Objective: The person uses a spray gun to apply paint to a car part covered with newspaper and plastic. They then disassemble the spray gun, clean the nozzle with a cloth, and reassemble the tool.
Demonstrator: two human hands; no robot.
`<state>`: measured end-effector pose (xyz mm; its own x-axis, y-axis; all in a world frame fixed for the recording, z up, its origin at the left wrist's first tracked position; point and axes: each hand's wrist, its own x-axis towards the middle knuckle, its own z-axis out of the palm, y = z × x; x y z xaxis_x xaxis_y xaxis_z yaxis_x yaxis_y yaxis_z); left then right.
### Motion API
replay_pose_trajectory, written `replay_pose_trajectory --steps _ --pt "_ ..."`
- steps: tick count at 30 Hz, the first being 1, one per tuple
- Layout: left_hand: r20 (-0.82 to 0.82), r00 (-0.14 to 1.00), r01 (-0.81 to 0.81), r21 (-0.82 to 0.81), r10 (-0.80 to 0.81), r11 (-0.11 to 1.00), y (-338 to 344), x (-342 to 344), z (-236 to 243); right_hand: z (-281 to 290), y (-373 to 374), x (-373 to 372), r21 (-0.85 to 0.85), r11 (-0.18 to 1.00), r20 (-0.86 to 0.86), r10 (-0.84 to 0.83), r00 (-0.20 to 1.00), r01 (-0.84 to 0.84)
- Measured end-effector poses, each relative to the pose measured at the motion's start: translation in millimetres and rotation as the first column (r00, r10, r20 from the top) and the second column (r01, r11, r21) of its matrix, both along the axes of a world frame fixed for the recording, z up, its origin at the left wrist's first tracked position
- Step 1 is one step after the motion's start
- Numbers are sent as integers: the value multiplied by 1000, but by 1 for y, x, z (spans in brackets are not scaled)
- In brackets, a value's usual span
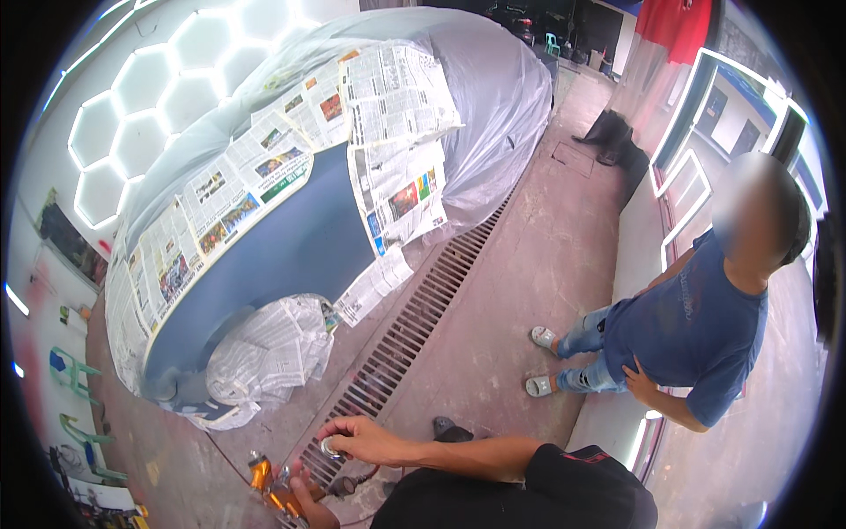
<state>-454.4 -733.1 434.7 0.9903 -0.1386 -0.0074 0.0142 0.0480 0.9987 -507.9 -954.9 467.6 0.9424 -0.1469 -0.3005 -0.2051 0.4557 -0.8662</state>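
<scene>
Near the bottom of the head view, my left hand (305, 495) is wrapped round an orange and silver spray gun (260, 473). A hose with a dark round fitting (342, 486) shows just beside it. Above the gun, my right hand (357, 439) pinches a small round silver piece (329, 448), possibly a cap. Ahead stands a car under plastic sheeting (493, 97), with a bare blue-grey fender panel (282, 234). Newspaper (211, 207) is taped round the panel's edges, and more crumpled newspaper (273, 348) covers the wheel.
A metal drain grate (414, 326) runs along the floor beside the car. To the right stands a person (687, 326) in a blue shirt, one hand at the waist. Green plastic stools (79, 375) are at the left wall. A dark bundle (608, 141) lies by the right wall.
</scene>
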Motion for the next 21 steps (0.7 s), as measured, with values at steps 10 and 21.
replay_pose_trajectory --steps 10,21 --pt "-120 896 -439 -84 428 895 113 27 -33 -36 29 40 37 992 -110 121 987 -118" --pt "134 647 -735 -154 751 661 363 5 63 -8 300 92 108 914 -137 403 905 -391"
